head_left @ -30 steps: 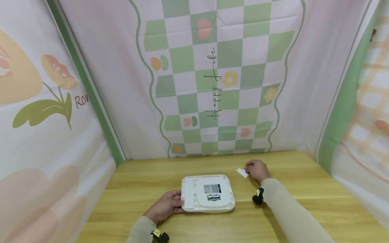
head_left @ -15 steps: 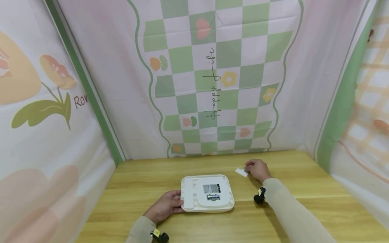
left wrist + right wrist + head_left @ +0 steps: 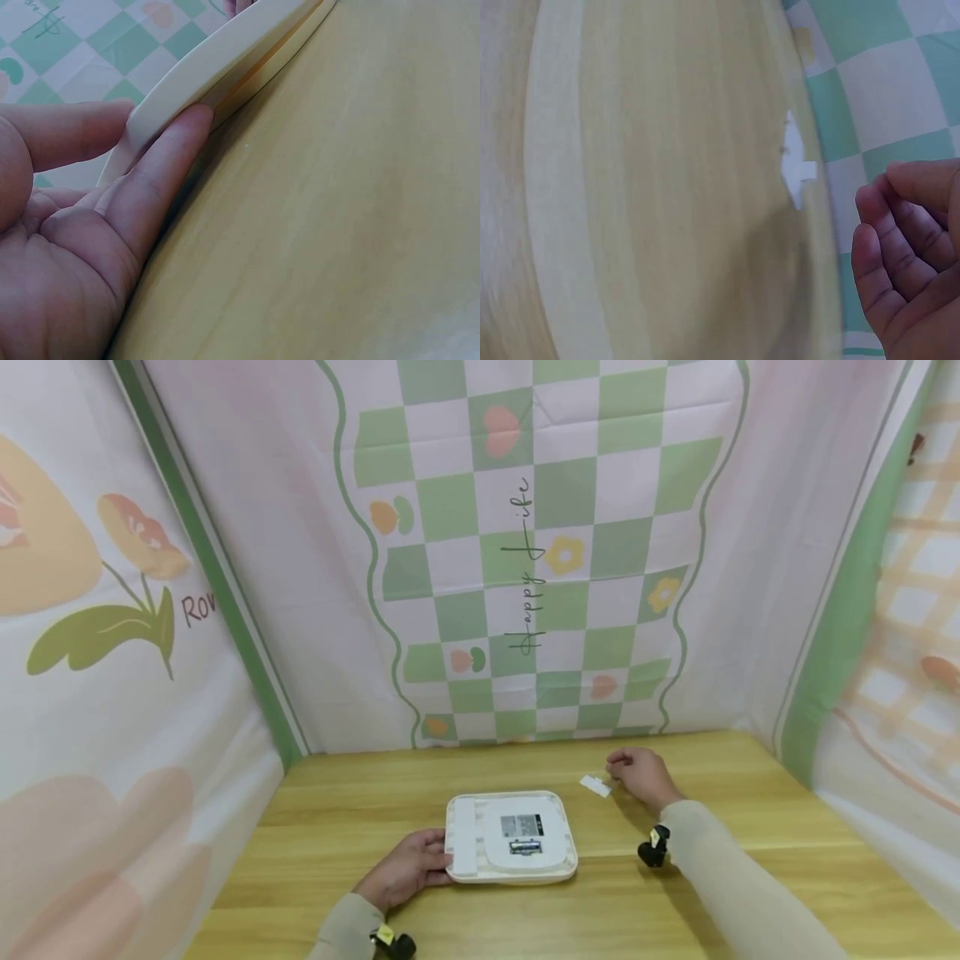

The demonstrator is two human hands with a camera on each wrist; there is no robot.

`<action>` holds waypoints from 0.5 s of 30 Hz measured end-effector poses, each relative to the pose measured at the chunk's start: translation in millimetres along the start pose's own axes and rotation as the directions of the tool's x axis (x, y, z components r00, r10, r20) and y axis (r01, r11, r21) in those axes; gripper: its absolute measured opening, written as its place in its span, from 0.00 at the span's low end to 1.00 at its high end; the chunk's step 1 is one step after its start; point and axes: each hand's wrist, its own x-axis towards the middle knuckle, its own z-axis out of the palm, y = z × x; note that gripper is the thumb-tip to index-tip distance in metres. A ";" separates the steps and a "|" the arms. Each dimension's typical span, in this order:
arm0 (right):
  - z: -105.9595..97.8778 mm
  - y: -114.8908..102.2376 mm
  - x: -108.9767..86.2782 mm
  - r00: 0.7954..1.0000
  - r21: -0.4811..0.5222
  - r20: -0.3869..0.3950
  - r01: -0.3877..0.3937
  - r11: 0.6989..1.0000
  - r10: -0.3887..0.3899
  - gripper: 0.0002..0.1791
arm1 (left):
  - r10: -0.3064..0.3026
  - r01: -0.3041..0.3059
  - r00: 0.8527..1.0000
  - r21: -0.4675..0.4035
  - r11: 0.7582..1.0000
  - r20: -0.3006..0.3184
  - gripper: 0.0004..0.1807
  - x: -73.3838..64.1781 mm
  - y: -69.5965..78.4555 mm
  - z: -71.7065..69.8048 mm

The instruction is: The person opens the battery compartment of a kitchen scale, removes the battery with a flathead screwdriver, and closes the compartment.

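Left hand [image 3: 405, 868] pinches the white device [image 3: 497, 852] at its 9 o'clock edge; right hand [image 3: 643, 777], empty, loosely curled, hovers beside the cover [image 3: 596, 786], off at 2 o'clock! Battery [image 3: 527, 846] exposed, closing apparently undone.

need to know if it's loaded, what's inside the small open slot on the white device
In the white device, a shiny battery-like cylinder shows; I can't tell if there's more than one. Anything under it is covered.
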 end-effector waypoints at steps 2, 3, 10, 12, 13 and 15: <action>-2.3 -3.8 -0.7 1.000 0.006 0.007 0.021 1.000 -0.021 0.12 | -0.003 0.003 1.000 -0.002 1.000 -0.008 0.31 -0.5 0.7 0.0; -3.5 -6.1 -0.9 0.999 0.003 0.006 0.035 0.999 -0.035 0.12 | 0.001 -0.001 1.000 0.000 1.000 -0.009 0.31 -0.6 0.9 -0.1; -13.1 -20.4 -4.7 0.991 -0.056 -0.009 0.130 0.990 -0.130 0.12 | 0.016 -0.016 1.000 0.000 1.000 -0.004 0.31 0.4 4.0 0.8; -16.0 -22.8 -6.7 0.989 -0.070 0.006 0.147 0.987 -0.147 0.12 | 0.015 -0.015 1.000 -0.001 1.000 -0.002 0.31 0.1 3.7 1.5; -17.3 -23.5 -7.5 0.988 -0.077 0.016 0.153 0.985 -0.152 0.12 | 0.014 -0.014 1.000 -0.002 1.000 -0.002 0.31 -0.1 3.0 1.7; -20.9 -25.6 -9.3 0.985 -0.100 0.039 0.172 0.980 -0.169 0.12 | 0.012 -0.012 1.000 -0.006 1.000 -0.005 0.31 -0.7 1.5 2.1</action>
